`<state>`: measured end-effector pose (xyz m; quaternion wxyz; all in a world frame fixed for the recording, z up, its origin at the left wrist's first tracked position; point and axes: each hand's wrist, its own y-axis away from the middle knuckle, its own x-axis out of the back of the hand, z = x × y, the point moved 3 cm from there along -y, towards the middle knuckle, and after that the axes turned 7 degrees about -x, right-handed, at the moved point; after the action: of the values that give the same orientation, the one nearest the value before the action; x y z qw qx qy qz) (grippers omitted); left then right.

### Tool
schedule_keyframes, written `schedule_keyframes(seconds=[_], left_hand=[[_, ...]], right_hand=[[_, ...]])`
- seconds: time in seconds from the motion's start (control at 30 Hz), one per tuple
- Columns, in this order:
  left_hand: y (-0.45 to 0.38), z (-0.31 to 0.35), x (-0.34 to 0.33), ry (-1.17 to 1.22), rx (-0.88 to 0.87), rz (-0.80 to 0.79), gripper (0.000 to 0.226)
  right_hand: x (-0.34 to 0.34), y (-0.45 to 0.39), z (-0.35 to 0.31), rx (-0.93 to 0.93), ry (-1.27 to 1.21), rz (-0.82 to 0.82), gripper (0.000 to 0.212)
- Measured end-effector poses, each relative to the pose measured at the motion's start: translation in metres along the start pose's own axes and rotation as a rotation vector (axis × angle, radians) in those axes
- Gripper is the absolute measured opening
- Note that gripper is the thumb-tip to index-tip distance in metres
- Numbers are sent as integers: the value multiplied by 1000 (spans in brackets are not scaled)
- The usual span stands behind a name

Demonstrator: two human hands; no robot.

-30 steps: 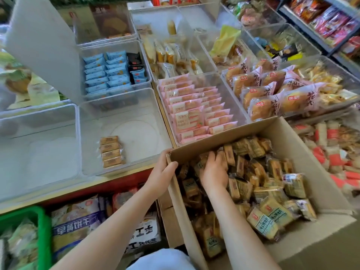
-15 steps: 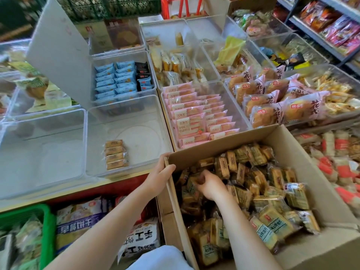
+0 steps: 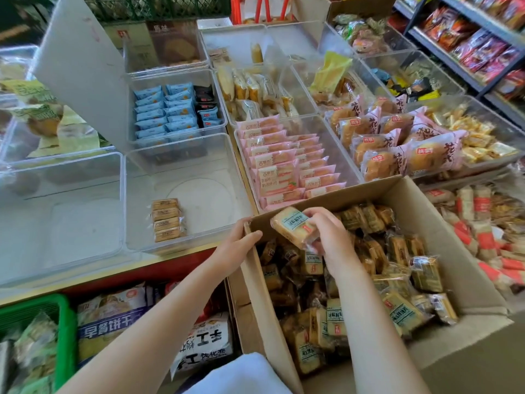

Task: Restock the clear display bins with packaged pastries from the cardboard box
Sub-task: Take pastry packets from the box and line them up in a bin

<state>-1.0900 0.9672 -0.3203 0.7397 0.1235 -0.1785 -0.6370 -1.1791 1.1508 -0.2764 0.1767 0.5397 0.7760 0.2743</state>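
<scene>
Many wrapped pastries fill the cardboard box (image 3: 468,282), its near-left corner gripped by the left hand (image 3: 237,245). The right hand (image 3: 329,237) pinches 1 pastry packet (image 3: 292,226) above it: light, soft, crinkly-slick, best held by its sides.

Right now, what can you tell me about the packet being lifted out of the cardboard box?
The lifted packet is a golden-brown, block-shaped pastry sealed in clear plastic film, with a pale teal label bearing dark characters and a small red mark. It is tilted, label facing up, above the box's near-left corner. The right hand pinches its right end, fingers curled round it and crinkling the film; nothing else appears to touch it. Similar packets lie heaped below in the cardboard box.
</scene>
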Motion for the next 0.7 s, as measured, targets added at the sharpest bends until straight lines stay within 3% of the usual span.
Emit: schedule_keyframes(seconds=[0.13,0.23,0.33,0.47,0.57,0.7], left_hand=[[2,-2,45,-148,-109,254,28],[1,-22,107,-494,-184,490,21],[-2,-46,175,-862,-150,646,39],[-2,-73,229,-945,77,560,66],[2,-79,234,-897,64,480,68],[7,-75,231,-904,95,551,67]], right_hand=[[-38,2,-26,82,-114,-125,20],[-83,-8,-41,152,82,-172,24],[-134,-32,-49,209,299,-172,28],[-202,-87,-41,259,541,-111,26],[-249,-128,-27,278,665,-60,28],[-298,-171,-19,354,838,7,37]])
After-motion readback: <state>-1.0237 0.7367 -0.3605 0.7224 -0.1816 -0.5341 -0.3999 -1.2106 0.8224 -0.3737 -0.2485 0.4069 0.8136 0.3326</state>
